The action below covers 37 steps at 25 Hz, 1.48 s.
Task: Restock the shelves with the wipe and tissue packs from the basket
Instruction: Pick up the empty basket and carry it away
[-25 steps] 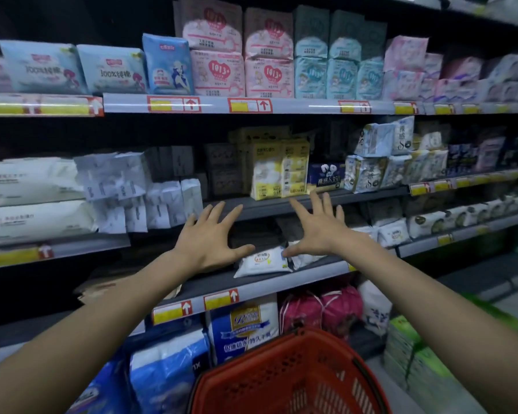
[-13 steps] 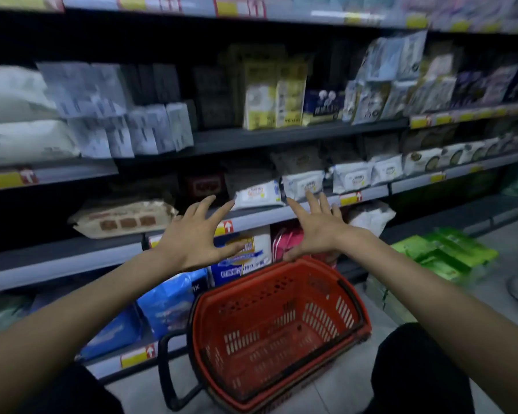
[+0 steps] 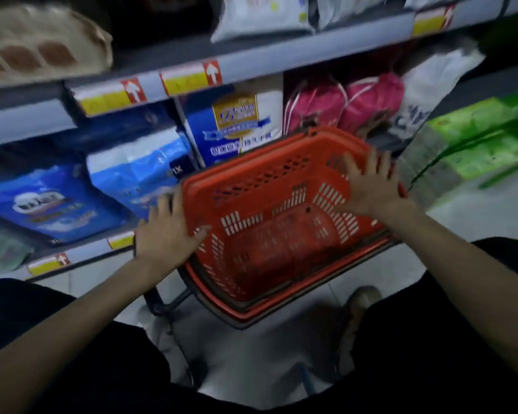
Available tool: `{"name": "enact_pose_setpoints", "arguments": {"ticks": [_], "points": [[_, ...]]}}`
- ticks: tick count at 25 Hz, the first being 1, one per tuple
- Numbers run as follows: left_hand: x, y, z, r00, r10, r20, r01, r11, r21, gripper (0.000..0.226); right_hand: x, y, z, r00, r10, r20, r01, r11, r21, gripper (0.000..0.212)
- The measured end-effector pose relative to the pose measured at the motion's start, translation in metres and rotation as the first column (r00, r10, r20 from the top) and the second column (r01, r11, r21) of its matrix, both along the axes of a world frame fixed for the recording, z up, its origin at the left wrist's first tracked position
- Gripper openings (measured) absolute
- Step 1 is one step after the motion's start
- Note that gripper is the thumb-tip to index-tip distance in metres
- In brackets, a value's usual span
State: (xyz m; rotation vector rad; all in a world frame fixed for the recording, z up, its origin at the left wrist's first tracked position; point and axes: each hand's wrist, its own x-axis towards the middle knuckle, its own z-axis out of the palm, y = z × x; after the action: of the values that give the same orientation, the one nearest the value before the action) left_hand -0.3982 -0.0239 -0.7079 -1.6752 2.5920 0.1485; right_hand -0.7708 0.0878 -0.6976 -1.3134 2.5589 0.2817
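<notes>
A red plastic basket [image 3: 281,252] stands on the floor in front of the bottom shelf, and I see nothing inside it. My left hand [image 3: 168,234] lies against the basket's left rim with spread fingers. My right hand [image 3: 374,186] hovers over the right rim, fingers straight and spread. Neither hand holds a pack. White wipe packs [image 3: 263,13] lie on the grey shelf [image 3: 251,64] above.
Blue tissue bags [image 3: 57,204] and a blue-and-white pack [image 3: 237,124] fill the bottom shelf. Pink bags [image 3: 344,106] sit to the right of them. Green packs [image 3: 485,138] are stacked on the floor at right. My dark-clad knees frame the basket.
The view has dropped from the middle shelves to the floor. Both hands came down from the shelf edge to the two sides of the red basket.
</notes>
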Motion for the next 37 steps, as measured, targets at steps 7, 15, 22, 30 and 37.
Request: {"name": "enact_pose_setpoints", "arguments": {"ticks": [7, 15, 22, 30, 37], "points": [[-0.009, -0.056, -0.039, 0.963, 0.227, 0.142, -0.241, 0.967, 0.086, 0.088, -0.031, -0.031, -0.044, 0.978, -0.194, -0.070, 0.189, 0.979, -0.073, 0.110], [-0.003, -0.083, -0.034, 0.922, 0.372, 0.105, -0.379, 0.820, 0.429, 0.098, -0.047, -0.046, -0.054, 0.963, -0.215, -0.162, 0.197, 0.973, -0.120, 0.108], [-0.033, -0.054, 0.039, 0.819, 0.506, 0.270, -0.567, 0.642, 0.516, 0.070, -0.051, -0.044, 0.027, 0.765, -0.511, 0.393, 0.560, 0.828, -0.015, 0.057], [0.071, -0.031, 0.276, 0.748, 0.618, 0.241, -0.636, 0.566, 0.525, 0.081, 0.022, -0.012, 0.240, 0.799, -0.312, 0.514, 0.326, 0.943, 0.066, 0.041], [0.226, 0.040, 0.425, 0.561, 0.801, 0.208, -0.769, 0.411, 0.490, 0.073, 0.149, -0.055, 0.355, 0.826, -0.051, 0.562, -0.008, 0.995, 0.103, 0.054]]}}
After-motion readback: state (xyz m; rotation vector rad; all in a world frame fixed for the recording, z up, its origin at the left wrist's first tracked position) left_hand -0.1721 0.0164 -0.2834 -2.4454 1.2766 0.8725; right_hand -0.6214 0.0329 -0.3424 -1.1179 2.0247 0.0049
